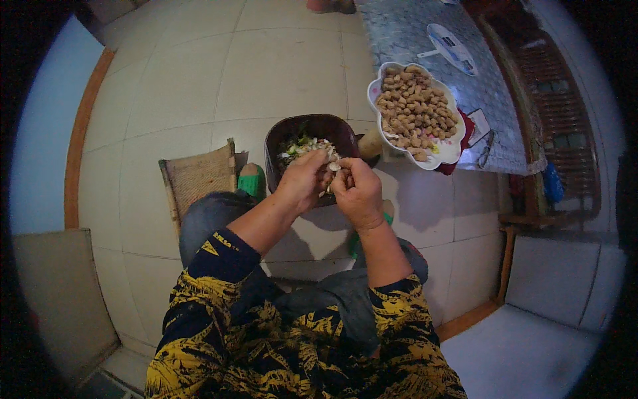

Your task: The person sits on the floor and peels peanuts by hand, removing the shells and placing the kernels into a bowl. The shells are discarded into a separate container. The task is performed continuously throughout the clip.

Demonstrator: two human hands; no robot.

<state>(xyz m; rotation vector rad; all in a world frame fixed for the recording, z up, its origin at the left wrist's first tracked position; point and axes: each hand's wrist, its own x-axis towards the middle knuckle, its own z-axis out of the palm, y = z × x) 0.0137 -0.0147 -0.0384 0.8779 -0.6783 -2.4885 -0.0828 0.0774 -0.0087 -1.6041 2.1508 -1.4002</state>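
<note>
Above a dark waste bin (350,133), both of my hands meet with fingers curled. My right hand (358,192) pinches a small pale piece (334,166), apparently peanut shell, between thumb and forefinger. Close against its other side is my left hand (305,179); its curled fingers are partly hidden, so what it holds cannot be made out. Pale and green scraps (299,148) lie inside the bin, below the hands. To the upper right, a white scalloped dish (451,155) holds a heap of unshelled peanuts (416,104).
The dish overhangs the near-left edge of a table with a patterned cloth (398,30). A hand fan (452,48) and a phone-like object (478,127) lie there. A low woven seat (202,174) stands left of the bin. My green footwear (251,180) is beside the bin.
</note>
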